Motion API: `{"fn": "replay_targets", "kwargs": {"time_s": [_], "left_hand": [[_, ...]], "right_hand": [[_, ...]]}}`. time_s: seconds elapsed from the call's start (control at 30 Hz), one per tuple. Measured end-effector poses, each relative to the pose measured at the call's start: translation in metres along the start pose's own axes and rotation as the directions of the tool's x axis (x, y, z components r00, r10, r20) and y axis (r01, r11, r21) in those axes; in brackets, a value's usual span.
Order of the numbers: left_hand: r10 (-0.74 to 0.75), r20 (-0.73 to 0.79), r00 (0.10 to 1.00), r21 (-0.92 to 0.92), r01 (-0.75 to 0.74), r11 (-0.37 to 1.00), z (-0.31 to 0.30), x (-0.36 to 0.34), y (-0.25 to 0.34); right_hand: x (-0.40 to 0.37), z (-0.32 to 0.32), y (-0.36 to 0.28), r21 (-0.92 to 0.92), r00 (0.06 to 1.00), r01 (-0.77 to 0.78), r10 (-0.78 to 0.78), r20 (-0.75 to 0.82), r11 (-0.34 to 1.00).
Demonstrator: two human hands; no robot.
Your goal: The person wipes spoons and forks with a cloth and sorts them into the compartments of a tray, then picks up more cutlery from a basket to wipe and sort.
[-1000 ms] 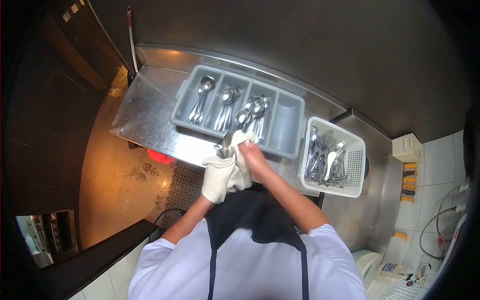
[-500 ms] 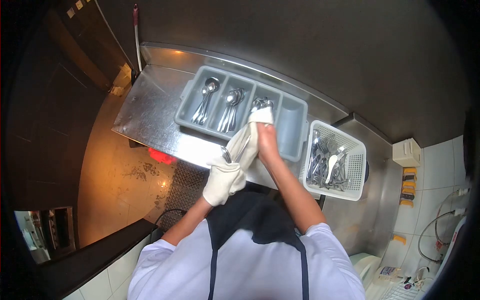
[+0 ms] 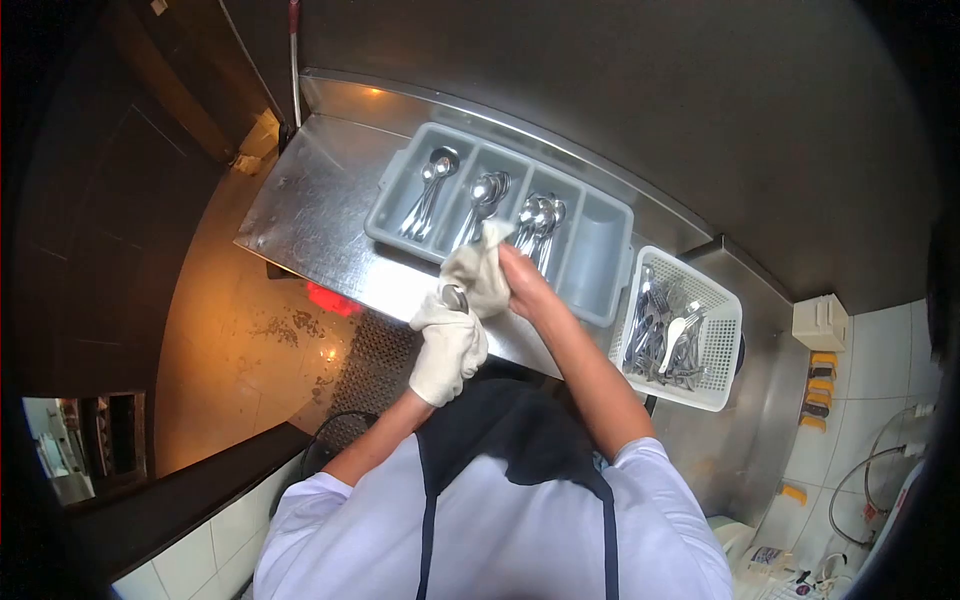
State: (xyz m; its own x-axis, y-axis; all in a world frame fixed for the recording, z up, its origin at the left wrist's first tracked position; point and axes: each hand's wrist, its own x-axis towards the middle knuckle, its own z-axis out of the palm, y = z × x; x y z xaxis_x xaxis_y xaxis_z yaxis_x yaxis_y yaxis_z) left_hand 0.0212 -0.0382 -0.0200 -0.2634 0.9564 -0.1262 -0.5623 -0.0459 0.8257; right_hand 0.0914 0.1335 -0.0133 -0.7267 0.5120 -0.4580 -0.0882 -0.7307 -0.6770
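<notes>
My left hand point(image 3: 446, 352), in a white glove, is closed on a spoon point(image 3: 455, 298) whose shiny bowl shows above the fingers. My bare right hand point(image 3: 524, 282) grips a cream cloth point(image 3: 482, 278), bunched up right beside that spoon; the cloth hides the fingertips. Both hands are just in front of a grey cutlery tray point(image 3: 405, 160). Spoons with a ladle-like piece point(image 3: 437, 175) lie in its left compartment, larger spoons point(image 3: 488, 192) in the second and more spoons point(image 3: 541, 215) in the third.
To the right, a white perforated basket point(image 3: 722, 345) holds mixed cutlery and a white spoon point(image 3: 673, 342). The steel counter point(image 3: 325, 200) runs under the tray, with a raised back edge against a dark wall. A long-handled tool point(image 3: 295, 70) leans at the counter's left end.
My right hand and the cloth have drawn back from the third compartment toward my left hand, uncovering the spoons there. My left hand still holds cutlery at about the same place.
</notes>
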Motion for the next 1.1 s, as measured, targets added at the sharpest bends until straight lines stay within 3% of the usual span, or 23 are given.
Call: {"fn": "replay_targets", "kwargs": {"time_s": [0.03, 0.07, 0.1, 0.13, 0.2, 0.27, 0.37, 0.4, 0.5, 0.53, 0.57, 0.63, 0.67, 0.7, 0.77, 0.8, 0.87, 0.9, 0.93, 1.0, 1.07, 1.1], "left_hand": [[0.044, 0.004, 0.999, 0.329, -0.043, 0.944, -0.015, 0.001, -0.017], [0.082, 0.02, 0.996, 0.619, -0.076, 0.782, -0.041, 0.003, -0.049], [0.041, -0.011, 0.999, 0.661, -0.023, 0.75, -0.038, 0.003, -0.047], [0.001, -0.043, 0.999, 0.699, 0.029, 0.714, -0.035, 0.002, -0.045], [-0.265, -0.128, 0.956, 0.306, 0.292, 0.906, 0.018, -0.005, 0.023], [-0.314, -0.045, 0.948, 0.191, 0.317, 0.929, 0.013, 0.003, 0.015], [-0.416, 0.139, 0.899, -0.032, 0.424, 0.905, 0.012, 0.009, 0.022], [-0.414, 0.186, 0.891, -0.23, 0.449, 0.863, 0.018, 0.009, 0.023], [-0.217, 0.25, 0.944, 0.084, 0.202, 0.976, 0.017, 0.014, 0.02], [-0.027, 0.22, 0.975, 0.502, -0.089, 0.861, 0.024, 0.014, 0.023], [0.163, 0.274, 0.948, 0.805, -0.319, 0.501, 0.03, 0.015, 0.029], [0.133, 0.276, 0.952, 0.828, -0.306, 0.47, 0.025, 0.015, 0.023], [0.147, 0.292, 0.945, 0.863, -0.327, 0.385, 0.024, 0.016, 0.02], [0.161, 0.308, 0.938, 0.891, -0.343, 0.296, 0.024, 0.016, 0.019], [0.242, 0.382, 0.892, 0.922, -0.386, -0.031, 0.038, 0.019, 0.028], [0.248, 0.358, 0.9, 0.933, -0.331, -0.144, 0.035, 0.021, 0.02], [0.272, 0.308, 0.912, 0.91, -0.198, -0.365, 0.024, 0.025, 0.0], [0.257, 0.02, 0.966, 0.991, -0.054, 0.123, 0.037, 0.022, 0.014], [0.102, -0.23, 0.968, 0.811, 0.133, 0.57, 0.059, 0.014, 0.039], [-0.011, -0.306, 0.952, 0.611, 0.205, 0.765, 0.058, 0.01, 0.036], [0.227, -0.09, 0.97, 0.887, -0.026, 0.461, 0.018, 0.015, -0.01], [0.268, -0.045, 0.962, 0.888, -0.085, 0.453, 0.02, 0.013, -0.008]], "right_hand": [[-0.005, -0.002, 0.005, -0.221, 0.999, 0.038, -0.033, 0.026, 0.975], [-0.011, -0.005, 0.013, -0.43, 0.997, 0.078, -0.059, 0.057, 0.899], [-0.019, -0.008, 0.02, -0.617, 0.993, 0.119, -0.078, 0.094, 0.778], [-0.035, 0.007, 0.019, -0.796, 0.959, 0.279, -0.198, 0.203, 0.537], [-0.044, 0.011, 0.02, -0.792, 0.94, 0.322, -0.273, 0.203, 0.519], [-0.044, 0.002, 0.016, -0.793, 0.938, 0.29, -0.325, 0.124, 0.536], [-0.044, -0.01, 0.001, -0.53, 0.915, 0.281, -0.39, -0.104, 0.8], [-0.05, -0.009, -0.008, -0.554, 0.885, 0.304, -0.444, -0.136, 0.775], [-0.053, -0.017, 0.003, -0.476, 0.811, 0.392, -0.54, -0.225, 0.787], [-0.054, -0.015, 0.008, -0.451, 0.789, 0.405, -0.553, -0.268, 0.796], [-0.052, -0.021, 0.007, -0.508, 0.804, 0.353, -0.532, -0.266, 0.786], [-0.048, -0.034, 0.005, -0.61, 0.834, 0.242, -0.483, -0.267, 0.755], [-0.047, -0.039, 0.005, -0.675, 0.808, 0.221, -0.52, -0.277, 0.704], [-0.046, -0.043, 0.008, -0.682, 0.755, 0.241, -0.575, -0.316, 0.69], [-0.054, -0.029, 0.002, -0.704, 0.632, 0.27, -0.673, -0.385, 0.657], [-0.046, -0.04, 0.016, -0.595, 0.668, 0.231, -0.57, -0.478, 0.77], [-0.058, -0.016, 0.045, -0.419, 0.793, 0.215, -0.408, -0.452, 0.882], [-0.064, -0.007, 0.05, -0.326, 0.846, 0.195, -0.327, -0.422, 0.925], [-0.068, -0.006, 0.046, -0.333, 0.879, 0.159, -0.287, -0.381, 0.929], [-0.078, -0.006, 0.041, -0.347, 0.934, 0.086, -0.197, -0.298, 0.934], [-0.071, -0.019, 0.021, -0.398, 0.931, -0.007, -0.139, -0.337, 0.918], [-0.065, -0.026, 0.009, -0.422, 0.928, -0.054, -0.11, -0.355, 0.905]]}}
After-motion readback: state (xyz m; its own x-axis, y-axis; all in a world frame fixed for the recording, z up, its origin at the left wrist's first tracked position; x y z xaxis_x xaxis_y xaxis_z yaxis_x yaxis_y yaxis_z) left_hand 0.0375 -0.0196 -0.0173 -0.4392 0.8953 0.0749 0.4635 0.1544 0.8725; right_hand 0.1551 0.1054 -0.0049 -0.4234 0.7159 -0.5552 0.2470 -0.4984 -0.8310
